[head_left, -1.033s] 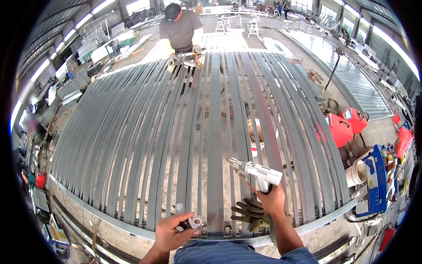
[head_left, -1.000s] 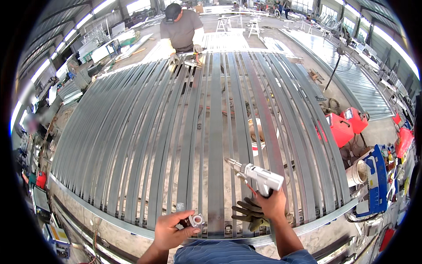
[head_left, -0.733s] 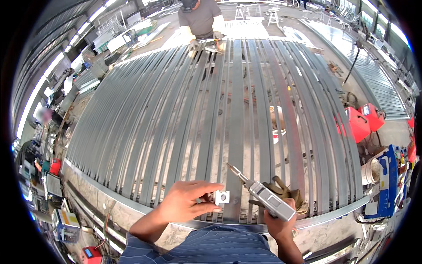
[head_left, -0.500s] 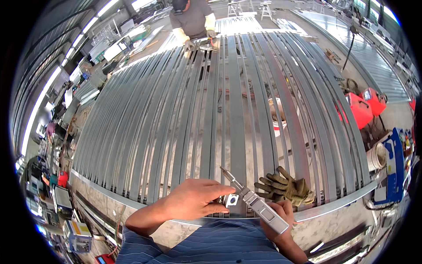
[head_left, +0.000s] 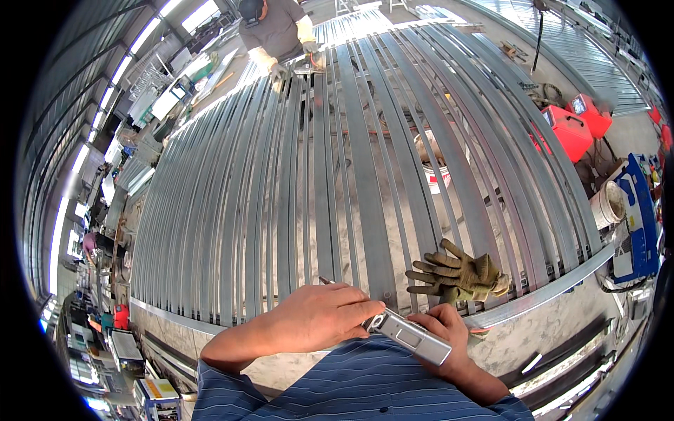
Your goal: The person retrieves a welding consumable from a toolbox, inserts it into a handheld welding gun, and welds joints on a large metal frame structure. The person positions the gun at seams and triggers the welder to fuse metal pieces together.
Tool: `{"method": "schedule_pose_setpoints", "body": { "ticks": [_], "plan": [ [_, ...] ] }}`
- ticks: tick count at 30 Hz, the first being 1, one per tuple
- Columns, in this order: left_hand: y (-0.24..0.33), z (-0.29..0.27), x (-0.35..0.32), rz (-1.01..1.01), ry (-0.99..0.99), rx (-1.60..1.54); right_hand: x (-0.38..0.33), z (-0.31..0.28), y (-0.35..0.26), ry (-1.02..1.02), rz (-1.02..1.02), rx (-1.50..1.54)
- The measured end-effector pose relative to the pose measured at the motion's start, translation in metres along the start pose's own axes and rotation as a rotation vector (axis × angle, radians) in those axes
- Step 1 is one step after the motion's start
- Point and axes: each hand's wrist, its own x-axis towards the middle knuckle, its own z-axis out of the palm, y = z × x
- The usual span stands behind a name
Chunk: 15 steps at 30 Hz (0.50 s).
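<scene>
In my right hand (head_left: 451, 340) is a silver, box-shaped handheld tool (head_left: 421, 344) with a rectangular recess in its face. Its exact kind is unclear. My left hand (head_left: 323, 317) closes over the tool's front end, pinching a small pale metal piece with a round hole (head_left: 378, 321) against it. The left fingers hide most of the tool's slim shaft; a thin dark tip (head_left: 325, 281) pokes out beyond the knuckles. Just beyond my right hand, olive work gloves (head_left: 463, 274) lie on the metal bars of a large slatted frame (head_left: 372, 210).
Across the frame a gloved co-worker (head_left: 277, 38) bends over the bars. A white bucket (head_left: 435, 175) shows through the gaps. Red cases (head_left: 570, 133), another bucket (head_left: 607, 203) and a blue rack (head_left: 637, 217) stand at the right. The frame's near rail (head_left: 175, 316) runs before me.
My hands have come together; the tool's front end has moved into my left hand, which now covers its shaft. The view has shifted, and the co-worker appears farther left.
</scene>
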Motion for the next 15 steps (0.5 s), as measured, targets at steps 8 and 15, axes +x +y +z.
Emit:
{"method": "schedule_pose_setpoints", "body": {
  "ticks": [8, 15],
  "plan": [
    [0.011, -0.006, 0.004, -0.034, -0.068, 0.058, 0.001, 0.000, 0.000, -0.008, -0.003, -0.004],
    [0.013, -0.008, 0.010, -0.025, -0.094, 0.070, 0.001, 0.000, 0.001, -0.025, -0.001, -0.003]
  ]
}}
